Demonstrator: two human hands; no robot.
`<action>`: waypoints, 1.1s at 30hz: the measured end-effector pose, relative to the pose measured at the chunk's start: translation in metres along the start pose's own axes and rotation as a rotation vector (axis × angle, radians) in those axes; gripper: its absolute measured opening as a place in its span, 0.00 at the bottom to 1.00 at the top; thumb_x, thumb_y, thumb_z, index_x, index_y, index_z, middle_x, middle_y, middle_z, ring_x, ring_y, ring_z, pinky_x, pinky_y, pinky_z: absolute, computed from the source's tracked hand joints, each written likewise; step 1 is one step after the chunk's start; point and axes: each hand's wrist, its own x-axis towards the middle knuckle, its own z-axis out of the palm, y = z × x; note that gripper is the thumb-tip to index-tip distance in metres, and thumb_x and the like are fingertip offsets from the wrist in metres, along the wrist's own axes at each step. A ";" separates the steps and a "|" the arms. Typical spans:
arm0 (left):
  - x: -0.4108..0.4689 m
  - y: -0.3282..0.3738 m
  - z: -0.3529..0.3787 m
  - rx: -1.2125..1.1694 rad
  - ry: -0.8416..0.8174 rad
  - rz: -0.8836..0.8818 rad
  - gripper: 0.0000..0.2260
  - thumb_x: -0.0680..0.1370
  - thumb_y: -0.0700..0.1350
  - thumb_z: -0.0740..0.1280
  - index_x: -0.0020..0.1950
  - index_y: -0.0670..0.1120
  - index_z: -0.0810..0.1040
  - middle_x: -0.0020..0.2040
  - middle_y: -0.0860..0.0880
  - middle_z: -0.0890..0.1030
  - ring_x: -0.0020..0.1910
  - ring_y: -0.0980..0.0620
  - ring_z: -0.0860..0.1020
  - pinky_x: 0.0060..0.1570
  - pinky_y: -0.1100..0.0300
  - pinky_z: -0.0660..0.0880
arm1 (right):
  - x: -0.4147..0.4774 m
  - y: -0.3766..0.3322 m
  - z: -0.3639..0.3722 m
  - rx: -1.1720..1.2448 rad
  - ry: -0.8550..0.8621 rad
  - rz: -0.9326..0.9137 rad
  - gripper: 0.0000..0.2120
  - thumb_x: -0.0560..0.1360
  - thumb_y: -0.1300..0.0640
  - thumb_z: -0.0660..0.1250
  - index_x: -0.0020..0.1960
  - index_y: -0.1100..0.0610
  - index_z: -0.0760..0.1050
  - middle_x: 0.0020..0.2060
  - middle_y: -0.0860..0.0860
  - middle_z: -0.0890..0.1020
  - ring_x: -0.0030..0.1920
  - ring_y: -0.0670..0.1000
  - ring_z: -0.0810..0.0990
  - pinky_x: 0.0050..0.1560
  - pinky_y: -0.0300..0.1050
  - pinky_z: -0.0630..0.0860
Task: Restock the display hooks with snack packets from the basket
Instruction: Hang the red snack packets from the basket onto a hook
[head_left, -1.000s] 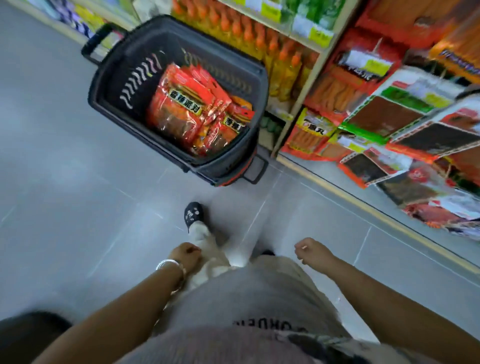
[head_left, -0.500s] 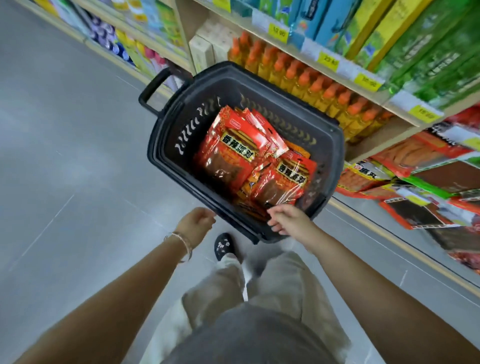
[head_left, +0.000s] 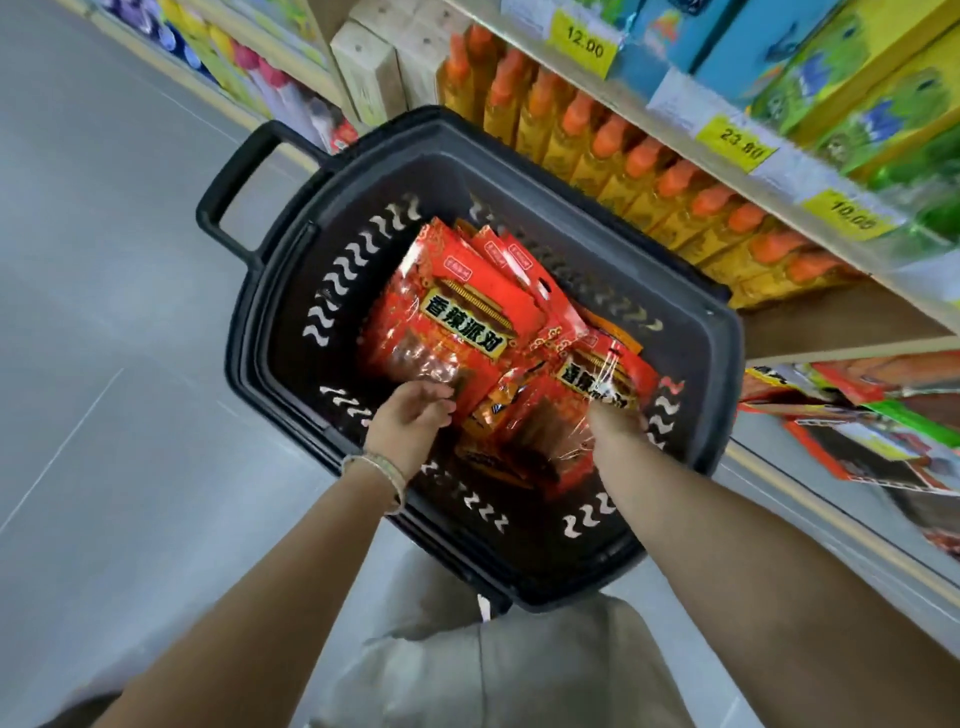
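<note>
One black basket (head_left: 721, 374) with one pull handle (head_left: 228, 197) is holding red snack packets (head_left: 457, 322). Two are showing full front labels, at least three more are overlapping behind and beneath them, and the total cannot be told. Two hands, the left hand (head_left: 408, 421) and the right hand (head_left: 618, 423), are reaching in. One bracelet (head_left: 382, 470) is circling the left wrist. Three yellow price tags (head_left: 584, 49) are lining the shelf edge above roughly ten orange-capped bottles (head_left: 644, 176).
</note>
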 end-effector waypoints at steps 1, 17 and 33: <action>0.006 -0.004 0.003 -0.002 -0.003 -0.018 0.08 0.78 0.38 0.61 0.48 0.50 0.76 0.47 0.51 0.82 0.45 0.56 0.80 0.43 0.68 0.72 | 0.003 0.001 0.004 0.044 0.070 0.036 0.22 0.77 0.57 0.63 0.67 0.64 0.64 0.54 0.58 0.75 0.37 0.52 0.74 0.32 0.40 0.68; 0.098 -0.018 -0.032 0.076 0.003 -0.123 0.03 0.76 0.44 0.66 0.46 0.53 0.77 0.47 0.55 0.82 0.41 0.61 0.80 0.45 0.65 0.73 | 0.025 -0.033 0.132 0.152 -0.135 -0.126 0.32 0.69 0.43 0.73 0.64 0.60 0.70 0.54 0.52 0.77 0.53 0.52 0.75 0.55 0.46 0.70; 0.108 0.005 -0.067 0.203 -0.152 -0.003 0.39 0.69 0.50 0.75 0.74 0.47 0.59 0.62 0.56 0.66 0.61 0.56 0.69 0.59 0.62 0.66 | -0.046 -0.013 0.057 0.244 -0.103 -0.311 0.32 0.73 0.32 0.58 0.66 0.53 0.71 0.63 0.49 0.73 0.67 0.54 0.70 0.63 0.48 0.65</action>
